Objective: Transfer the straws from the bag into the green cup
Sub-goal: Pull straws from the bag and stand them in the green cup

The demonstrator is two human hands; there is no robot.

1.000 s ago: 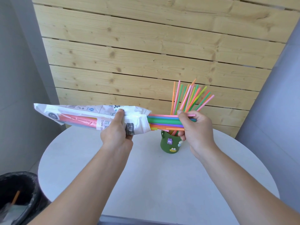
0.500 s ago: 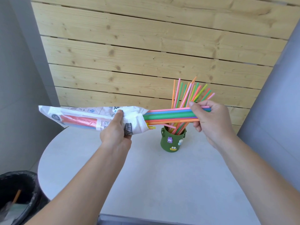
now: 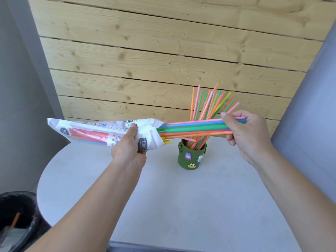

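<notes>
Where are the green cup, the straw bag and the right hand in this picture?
green cup [image 3: 192, 149]: head view, bare front wall below the rim.
straw bag [image 3: 87, 125]: head view, white printed upper side.
right hand [image 3: 249, 131]: head view, middle of the hand gripping the straws [image 3: 196, 127].

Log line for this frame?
left hand: grips bag | right hand: grips straw bundle, partly out of bag | green cup: upright, part-filled

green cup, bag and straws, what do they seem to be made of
The green cup: probably silicone or matte plastic; dull, even surface with raised little figures stuck on. The bag: thin printed plastic film, part white and part see-through; it crumples under the left hand and shows its contents. The straws: smooth, slightly translucent plastic; bright colours, straight tubes.
</notes>
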